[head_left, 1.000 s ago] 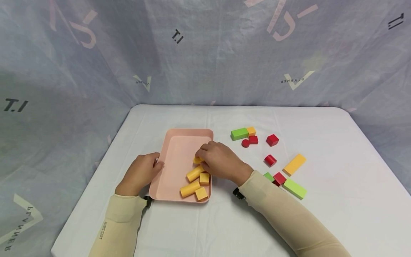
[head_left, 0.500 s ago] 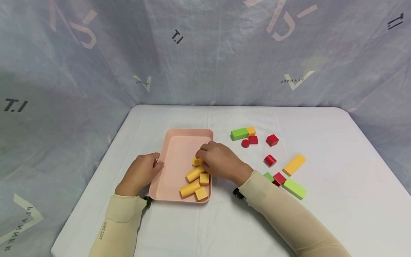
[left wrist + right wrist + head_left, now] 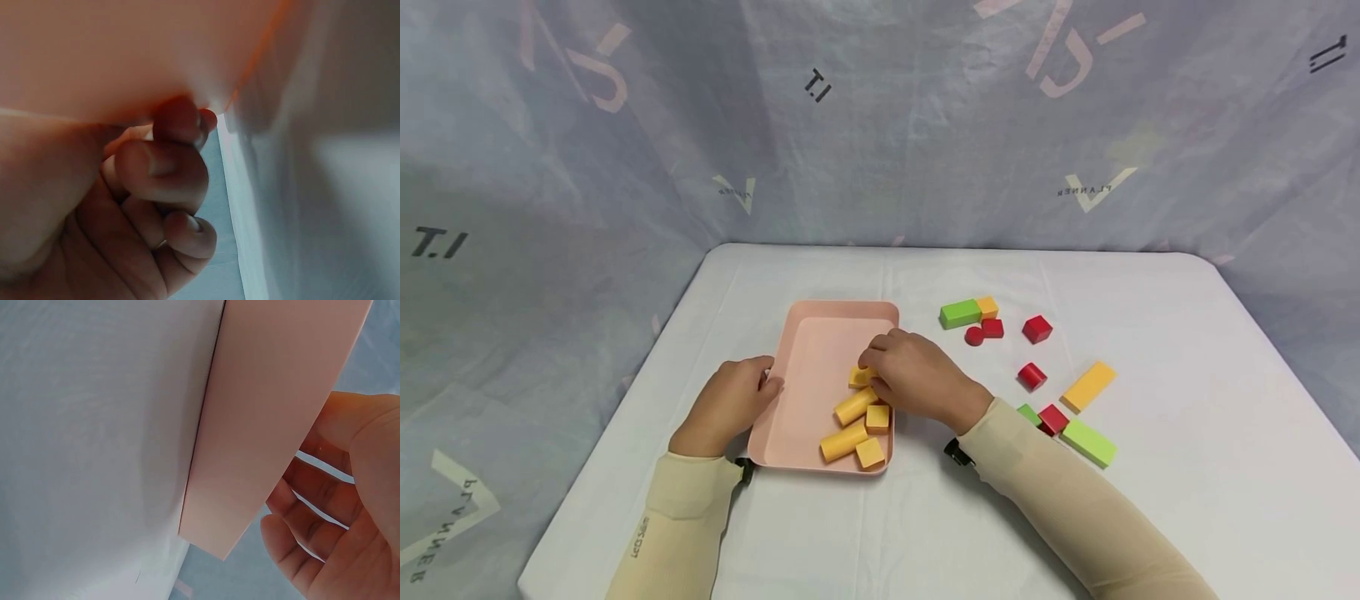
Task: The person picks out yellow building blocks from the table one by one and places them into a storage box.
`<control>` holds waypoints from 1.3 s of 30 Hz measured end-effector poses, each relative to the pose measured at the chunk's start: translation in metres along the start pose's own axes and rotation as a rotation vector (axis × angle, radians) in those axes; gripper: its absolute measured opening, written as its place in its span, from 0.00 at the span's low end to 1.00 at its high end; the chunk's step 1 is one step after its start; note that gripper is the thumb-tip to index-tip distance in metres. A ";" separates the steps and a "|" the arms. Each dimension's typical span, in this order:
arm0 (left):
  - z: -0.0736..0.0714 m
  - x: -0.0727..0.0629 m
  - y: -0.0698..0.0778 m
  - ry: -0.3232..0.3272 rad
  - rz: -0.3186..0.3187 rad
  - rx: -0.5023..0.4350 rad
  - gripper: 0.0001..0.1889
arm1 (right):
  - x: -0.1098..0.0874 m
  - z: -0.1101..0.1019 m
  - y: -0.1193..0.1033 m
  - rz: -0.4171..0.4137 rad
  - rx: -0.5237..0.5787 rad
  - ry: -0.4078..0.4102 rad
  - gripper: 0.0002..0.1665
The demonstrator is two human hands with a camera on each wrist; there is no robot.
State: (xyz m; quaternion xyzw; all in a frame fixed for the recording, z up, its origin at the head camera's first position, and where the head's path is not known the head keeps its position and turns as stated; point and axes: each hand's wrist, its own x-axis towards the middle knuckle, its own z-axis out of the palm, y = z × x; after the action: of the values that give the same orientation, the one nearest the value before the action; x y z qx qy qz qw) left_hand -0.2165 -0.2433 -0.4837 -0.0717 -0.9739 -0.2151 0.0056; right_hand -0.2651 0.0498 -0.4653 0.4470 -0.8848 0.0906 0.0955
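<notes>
A pink tray (image 3: pixel 816 342) lies on the white table with several yellow blocks along its right side. My left hand (image 3: pixel 726 408) grips the tray's left rim, and in the left wrist view its fingers (image 3: pixel 165 169) curl at the tray's edge. Reaching over the right rim, my right hand (image 3: pixel 921 375) pinches a yellow block (image 3: pixel 859 378) inside the tray, partly covered by the fingers. Just nearer lie two yellow cylinders (image 3: pixel 844 442) and two yellow cubes (image 3: pixel 877 419). The right wrist view shows the tray's outer wall (image 3: pixel 262 425) beside the hand; the block is hidden there.
Right of the tray, a green block (image 3: pixel 960 314) touches a small yellow block (image 3: pixel 987 307), with red pieces (image 3: pixel 992 328) nearby. Farther right lie a red cylinder (image 3: pixel 1032 376), a long yellow block (image 3: pixel 1088 387) and a light green block (image 3: pixel 1089 442). A grey printed cloth (image 3: pixel 880 125) hangs behind.
The yellow block at my right fingertips has shifted very slightly within the tray, showing a little more of itself. Both hands and the tray have stayed in place.
</notes>
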 end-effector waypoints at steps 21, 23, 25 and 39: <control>0.000 -0.002 -0.003 0.005 0.005 -0.009 0.11 | -0.003 -0.013 0.010 0.061 0.058 0.028 0.14; 0.001 -0.001 -0.003 0.008 0.009 -0.011 0.09 | -0.004 -0.016 0.014 0.076 0.052 0.032 0.15; 0.001 0.000 -0.003 0.009 0.011 -0.012 0.08 | -0.005 -0.018 0.016 0.085 0.053 0.035 0.16; 0.002 0.001 -0.003 0.006 -0.006 -0.011 0.06 | -0.009 -0.033 0.033 0.166 0.077 0.033 0.16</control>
State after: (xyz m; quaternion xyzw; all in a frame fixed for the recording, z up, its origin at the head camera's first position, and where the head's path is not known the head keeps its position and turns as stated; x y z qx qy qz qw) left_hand -0.2176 -0.2450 -0.4864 -0.0684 -0.9729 -0.2208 0.0074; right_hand -0.2837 0.0839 -0.4382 0.3741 -0.9129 0.1396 0.0851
